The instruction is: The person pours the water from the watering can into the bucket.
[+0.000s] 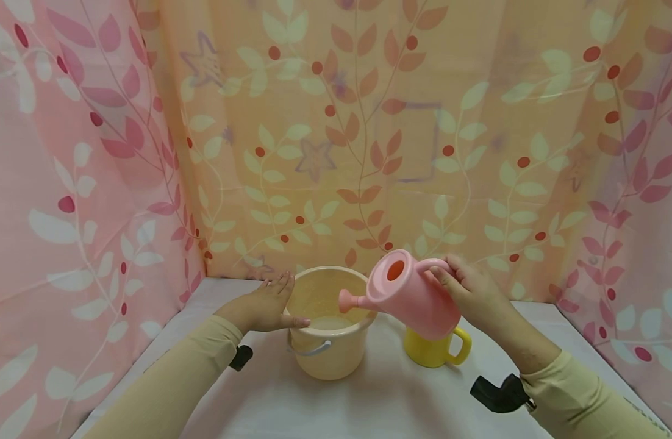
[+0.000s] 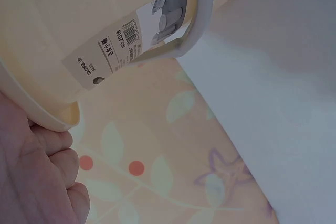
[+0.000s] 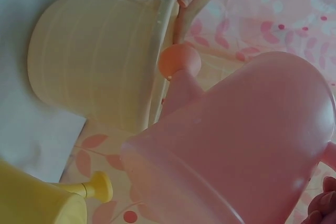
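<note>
A cream bucket (image 1: pixel 336 356) with a grey handle stands on the white table. My left hand (image 1: pixel 267 305) rests on its left rim, fingers extended and thumb over the front edge; in the left wrist view the hand (image 2: pixel 39 177) touches the rim beside a printed label (image 2: pixel 126 38). My right hand (image 1: pixel 473 283) grips the handle of a pink watering can (image 1: pixel 418 305), which is tilted left with its spout over the bucket's mouth. The right wrist view shows its pink rose (image 3: pixel 180 62) near the bucket's rim. Whether water flows cannot be seen.
Behind and below the pink can stands a yellow watering can (image 1: pixel 426 350), partly hidden by it; its spout (image 3: pixel 94 187) shows in the right wrist view. Leaf-patterned curtains (image 1: pixel 314 201) enclose the table (image 1: pixel 292 414) at the back and sides.
</note>
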`<act>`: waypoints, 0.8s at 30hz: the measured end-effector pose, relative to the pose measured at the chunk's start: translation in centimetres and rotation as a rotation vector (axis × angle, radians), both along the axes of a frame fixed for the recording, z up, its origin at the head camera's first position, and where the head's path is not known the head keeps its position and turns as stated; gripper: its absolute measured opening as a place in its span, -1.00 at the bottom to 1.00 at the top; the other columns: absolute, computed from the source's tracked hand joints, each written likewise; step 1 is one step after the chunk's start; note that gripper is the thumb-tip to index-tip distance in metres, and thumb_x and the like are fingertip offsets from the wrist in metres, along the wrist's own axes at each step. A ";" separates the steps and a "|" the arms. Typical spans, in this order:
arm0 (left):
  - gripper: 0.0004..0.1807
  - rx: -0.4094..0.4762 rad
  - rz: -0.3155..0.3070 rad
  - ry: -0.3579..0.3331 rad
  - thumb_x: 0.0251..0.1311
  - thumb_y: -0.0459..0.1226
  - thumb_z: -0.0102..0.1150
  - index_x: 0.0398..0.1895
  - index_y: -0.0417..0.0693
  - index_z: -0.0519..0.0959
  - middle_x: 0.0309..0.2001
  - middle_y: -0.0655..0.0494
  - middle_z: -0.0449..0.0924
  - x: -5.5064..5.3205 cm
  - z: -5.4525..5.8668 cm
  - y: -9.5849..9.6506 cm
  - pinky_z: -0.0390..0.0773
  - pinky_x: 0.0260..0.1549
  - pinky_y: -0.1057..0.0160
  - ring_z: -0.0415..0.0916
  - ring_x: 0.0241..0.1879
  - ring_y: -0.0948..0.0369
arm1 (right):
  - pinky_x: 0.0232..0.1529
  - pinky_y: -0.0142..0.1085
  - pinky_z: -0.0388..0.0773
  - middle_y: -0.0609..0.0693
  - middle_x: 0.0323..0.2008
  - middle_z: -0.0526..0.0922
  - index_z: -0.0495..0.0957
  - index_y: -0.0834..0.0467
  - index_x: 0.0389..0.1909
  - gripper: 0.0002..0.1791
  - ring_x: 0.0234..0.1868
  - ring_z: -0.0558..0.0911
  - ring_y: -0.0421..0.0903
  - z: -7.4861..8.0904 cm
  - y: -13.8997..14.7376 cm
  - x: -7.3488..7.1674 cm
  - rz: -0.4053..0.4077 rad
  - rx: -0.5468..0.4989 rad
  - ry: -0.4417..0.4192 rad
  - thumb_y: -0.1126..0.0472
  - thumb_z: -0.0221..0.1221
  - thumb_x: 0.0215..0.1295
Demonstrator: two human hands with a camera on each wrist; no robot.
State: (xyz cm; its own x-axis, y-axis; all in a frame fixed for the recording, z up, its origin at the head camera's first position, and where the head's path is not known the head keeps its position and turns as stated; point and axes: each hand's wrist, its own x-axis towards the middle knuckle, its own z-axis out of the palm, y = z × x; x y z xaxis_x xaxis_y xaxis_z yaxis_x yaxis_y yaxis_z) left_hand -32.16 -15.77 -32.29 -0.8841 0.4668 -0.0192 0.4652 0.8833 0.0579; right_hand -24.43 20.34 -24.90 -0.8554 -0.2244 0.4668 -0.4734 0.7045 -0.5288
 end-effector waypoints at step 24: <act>0.24 0.032 -0.035 -0.014 -0.04 0.45 -0.19 0.36 -0.43 -0.14 0.38 -0.35 -0.17 0.8 0.9 0.2 -0.10 0.30 -0.08 -0.22 0.38 -0.12 | -0.40 -0.28 0.57 0.00 -0.36 0.56 0.43 0.10 -0.30 -0.71 -0.29 0.52 -0.02 0.6 -0.3 0.1 -0.005 0.020 0.008 -0.07 0.02 0.30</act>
State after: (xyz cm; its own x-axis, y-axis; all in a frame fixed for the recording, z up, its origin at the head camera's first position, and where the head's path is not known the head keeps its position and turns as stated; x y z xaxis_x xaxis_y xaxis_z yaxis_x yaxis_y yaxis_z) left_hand -31.32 -15.56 -31.35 -0.8673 0.4976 -0.0154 0.4943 0.8643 0.0926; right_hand -24.33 20.05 -24.34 -0.8529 -0.2293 0.4690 -0.4738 0.7174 -0.5108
